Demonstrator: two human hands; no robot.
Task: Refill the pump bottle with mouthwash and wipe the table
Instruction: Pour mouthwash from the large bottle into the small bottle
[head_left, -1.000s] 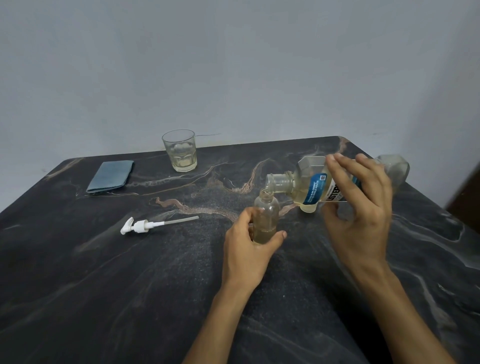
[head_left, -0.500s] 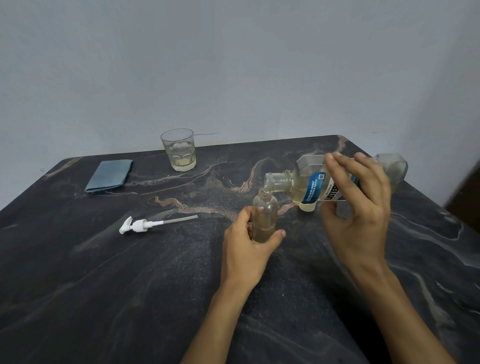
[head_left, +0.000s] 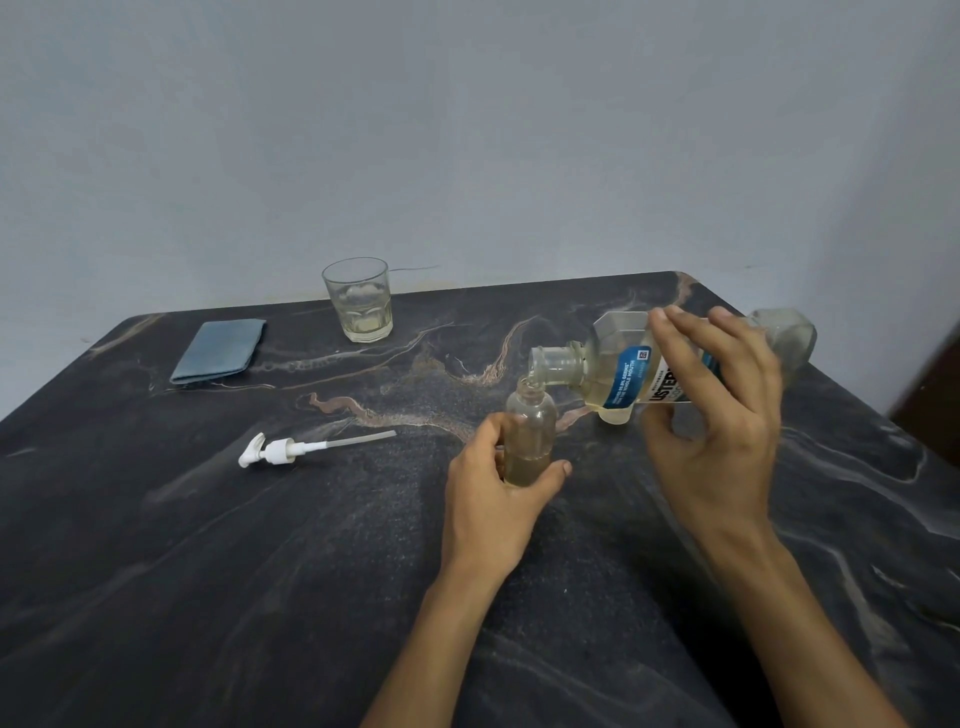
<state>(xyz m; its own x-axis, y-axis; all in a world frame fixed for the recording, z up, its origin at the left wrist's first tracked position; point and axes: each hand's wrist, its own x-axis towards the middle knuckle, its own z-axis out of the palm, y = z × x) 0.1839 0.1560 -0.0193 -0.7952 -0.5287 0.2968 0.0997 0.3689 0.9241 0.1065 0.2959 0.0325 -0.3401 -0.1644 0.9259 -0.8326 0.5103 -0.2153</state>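
Right grip (head_left: 714, 415) clasping tilted clear mouthwash bottle (head_left: 623, 374), left grip (head_left: 493, 499) wrapping small clear pump bottle (head_left: 530, 436) upright on dark marble counter (head_left: 208, 571). Pouring as a second ago; roughly a third full, more needed.

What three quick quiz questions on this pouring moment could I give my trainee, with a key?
1. True or false: the pump head is screwed onto the small bottle.
2. Which hand tilts the mouthwash bottle: A) left hand B) right hand C) both?
3. Fill in: the folded blue cloth lies on the table to the ___ of the glass.

Key
1. False: it lies on the table, apart from the bottle.
2. B; the left hand holds the small bottle upright.
3. Left.
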